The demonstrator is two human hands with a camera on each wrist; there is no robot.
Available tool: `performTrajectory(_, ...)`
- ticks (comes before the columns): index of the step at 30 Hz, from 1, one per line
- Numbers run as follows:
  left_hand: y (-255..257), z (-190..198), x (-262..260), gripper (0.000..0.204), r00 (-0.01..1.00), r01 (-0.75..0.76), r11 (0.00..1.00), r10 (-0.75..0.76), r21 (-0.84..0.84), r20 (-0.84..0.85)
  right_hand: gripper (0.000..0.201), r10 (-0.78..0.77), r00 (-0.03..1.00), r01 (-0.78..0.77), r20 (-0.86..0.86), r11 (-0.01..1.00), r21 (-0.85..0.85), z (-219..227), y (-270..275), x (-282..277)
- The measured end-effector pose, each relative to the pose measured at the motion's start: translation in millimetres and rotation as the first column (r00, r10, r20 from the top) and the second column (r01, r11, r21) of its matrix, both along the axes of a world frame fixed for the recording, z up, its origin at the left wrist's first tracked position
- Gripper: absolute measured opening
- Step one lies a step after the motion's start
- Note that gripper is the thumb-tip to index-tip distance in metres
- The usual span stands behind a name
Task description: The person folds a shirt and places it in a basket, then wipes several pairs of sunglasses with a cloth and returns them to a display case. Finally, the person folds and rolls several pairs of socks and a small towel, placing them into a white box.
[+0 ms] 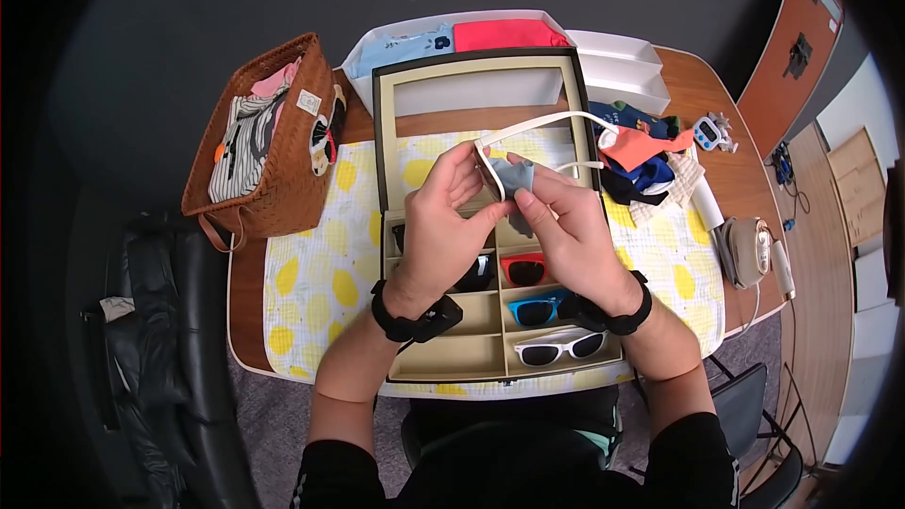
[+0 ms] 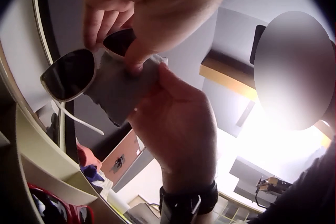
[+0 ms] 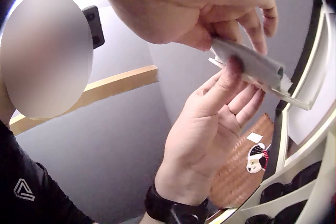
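Note:
Above an open sunglasses case (image 1: 447,355), both hands hold a pair of white-framed sunglasses with dark lenses (image 2: 71,74). My left hand (image 1: 436,238) grips the frame from the left, its thumb over a grey cloth (image 2: 118,87). From the other side my right hand (image 1: 577,238) pinches that cloth (image 1: 514,177) against a lens. The white temple arms (image 1: 547,120) point away to the right. Below the hands, red sunglasses (image 1: 524,270), blue sunglasses (image 1: 535,311) and another white pair (image 1: 560,349) lie in the right-hand compartments. Dark pairs on the left are partly hidden by my left hand.
The case's framed lid (image 1: 385,132) stands raised at the back. A woven basket with clothes (image 1: 283,198) is at left. White trays (image 1: 613,61) line the far edge, one with folded clothes. Socks and cloths (image 1: 646,170), a small timer (image 1: 706,134) and a beige device (image 1: 745,253) lie right.

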State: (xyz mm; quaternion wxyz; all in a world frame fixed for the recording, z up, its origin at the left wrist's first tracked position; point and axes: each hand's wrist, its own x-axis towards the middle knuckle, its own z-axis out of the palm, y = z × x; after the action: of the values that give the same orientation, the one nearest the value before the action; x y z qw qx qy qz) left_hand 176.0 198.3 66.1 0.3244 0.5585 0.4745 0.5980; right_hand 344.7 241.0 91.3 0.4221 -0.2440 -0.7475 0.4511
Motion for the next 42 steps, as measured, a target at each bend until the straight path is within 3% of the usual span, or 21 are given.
performTrajectory(2,1,-1,0,0.07,1.0,-0.018,1.0,0.018,0.016,-0.025,0.027,-0.032,0.999,0.032,0.005,0.995,0.092,5,-2,2)
performTrajectory(4,2,-1,-2,0.071,0.999,-0.032,0.999,0.032,0.01,-0.023,0.02,0.011,1.0,-0.013,-0.019,0.992,-0.127,18,-6,7)
performTrajectory(5,2,-1,-2,0.071,0.999,-0.032,0.999,0.032,0.009,-0.024,0.02,0.01,1.0,-0.013,-0.02,0.992,-0.128,17,-4,10)
performTrajectory(7,2,0,-1,0.072,0.998,-0.029,0.999,0.031,0.02,-0.058,0.024,0.047,0.999,-0.045,-0.002,0.945,-0.323,16,2,17)
performTrajectory(11,2,0,-3,0.072,0.996,-0.039,0.999,0.041,0.026,-0.076,0.027,0.041,0.998,-0.054,-0.051,0.954,-0.294,12,4,12)
performTrajectory(14,2,4,-1,0.071,0.997,-0.016,0.999,0.018,0.034,-0.08,0.026,0.04,0.999,-0.029,0.029,0.95,-0.311,7,3,10)
performTrajectory(19,0,10,0,0.067,0.971,-0.017,0.996,0.038,0.092,-0.235,0.026,0.068,0.998,-0.066,0.0,0.963,-0.262,1,4,7)
performTrajectory(23,-1,9,2,0.066,0.967,-0.022,0.998,0.036,0.055,-0.251,0.027,0.08,0.995,-0.096,-0.067,0.953,-0.287,-6,11,6)
performTrajectory(25,0,6,2,0.065,0.968,-0.032,0.994,0.056,0.101,-0.246,0.028,0.052,0.987,-0.106,-0.154,0.922,-0.372,-3,10,5)
performTrajectory(29,0,5,4,0.065,0.978,-0.025,0.996,0.041,0.081,-0.203,0.028,0.027,0.981,-0.096,-0.191,0.927,-0.362,-7,9,6)
performTrajectory(31,1,-1,5,0.066,0.996,0.006,0.999,-0.003,0.034,-0.084,0.028,-0.005,0.954,-0.116,-0.299,0.916,-0.385,-1,4,4)
performTrajectory(35,-1,4,5,0.068,0.998,0.006,0.999,-0.004,0.031,-0.06,0.029,0.012,0.946,-0.148,-0.323,0.905,-0.4,-1,2,6)
performTrajectory(38,-1,5,4,0.07,0.99,-0.005,0.999,0.01,0.038,-0.143,0.029,0.011,0.953,-0.13,-0.303,0.919,-0.373,3,1,8)
performTrajectory(42,3,4,-1,0.07,0.999,-0.011,1.0,0.011,-0.006,-0.036,0.029,-0.002,0.959,-0.112,-0.282,0.914,-0.39,10,-1,8)
